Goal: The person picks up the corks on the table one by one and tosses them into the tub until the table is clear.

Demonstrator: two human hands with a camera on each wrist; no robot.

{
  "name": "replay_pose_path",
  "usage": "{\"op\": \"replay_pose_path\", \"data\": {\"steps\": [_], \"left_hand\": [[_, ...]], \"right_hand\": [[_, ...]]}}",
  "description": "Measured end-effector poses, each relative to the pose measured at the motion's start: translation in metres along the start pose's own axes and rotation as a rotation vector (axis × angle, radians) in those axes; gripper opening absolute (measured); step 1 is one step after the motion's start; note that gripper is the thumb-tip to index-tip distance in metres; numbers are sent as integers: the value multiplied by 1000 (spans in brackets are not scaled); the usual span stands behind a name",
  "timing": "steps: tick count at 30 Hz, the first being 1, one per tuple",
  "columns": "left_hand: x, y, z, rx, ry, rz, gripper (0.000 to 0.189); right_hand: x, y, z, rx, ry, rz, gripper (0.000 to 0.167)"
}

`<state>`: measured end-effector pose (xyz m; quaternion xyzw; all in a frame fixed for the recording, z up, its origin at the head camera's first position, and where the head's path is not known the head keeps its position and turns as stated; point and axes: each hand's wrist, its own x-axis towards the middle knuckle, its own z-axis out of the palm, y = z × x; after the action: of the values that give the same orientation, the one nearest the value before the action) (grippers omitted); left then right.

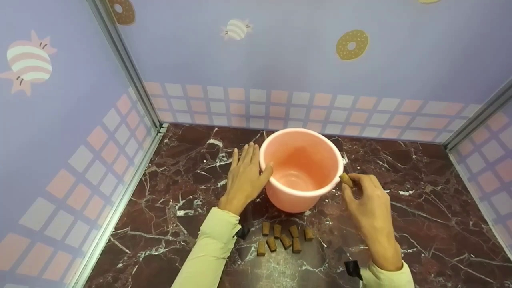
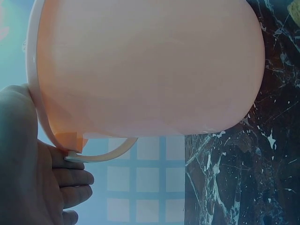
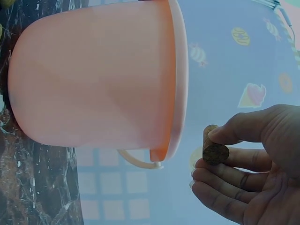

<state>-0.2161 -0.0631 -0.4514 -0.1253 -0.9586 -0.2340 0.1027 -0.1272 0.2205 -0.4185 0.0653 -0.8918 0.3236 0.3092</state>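
Note:
A pink plastic bucket (image 1: 295, 198) stands upright on the dark marble-patterned surface, and its inside looks bare. At its left side, my left hand (image 1: 245, 182) rests against the rim with fingers stretched forward and the thumb over the edge. The left wrist view shows those fingers beside the bucket's handle (image 2: 110, 154). Just outside the right rim, my right hand (image 1: 370, 200) pinches a cork stopper (image 3: 215, 146) between thumb and fingers, near rim height. Several more tapered cork stoppers (image 1: 285, 241) lie loosely grouped in front of the bucket.
Behind the bucket rises a lilac wall panel (image 1: 288, 60) with printed sweets and checks. Side panels (image 1: 68, 160) in metal frames close off the left and right. The marble-patterned surface (image 1: 424, 224) extends to both sides of the bucket.

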Motion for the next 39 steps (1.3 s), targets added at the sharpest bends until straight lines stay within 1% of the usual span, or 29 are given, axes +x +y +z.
{"op": "replay_pose_path", "data": {"steps": [7,12,18,24,30,35,39], "left_hand": [[0,0,0,1,0,0,75],[-1,0,-1,-4,-9,-8,76],[-1,0,0,6,7,1,76],[-1,-1,0,24,3,9,77],[1,-1,1,39,-17,-3,77],[1,0,-1,24,-30,-7,77],[1,0,-1,11,-36,-14,77]], "right_hand": [[7,-4,2,15,-7,-14,22],[11,-6,5,14,-6,-64,24],[16,-7,11,11,3,-111,26],[18,-8,15,7,-2,-112,24],[21,-10,18,15,-25,-100,23],[23,-9,21,20,-27,-86,23],[24,-10,23,36,-37,-92,23]]}}
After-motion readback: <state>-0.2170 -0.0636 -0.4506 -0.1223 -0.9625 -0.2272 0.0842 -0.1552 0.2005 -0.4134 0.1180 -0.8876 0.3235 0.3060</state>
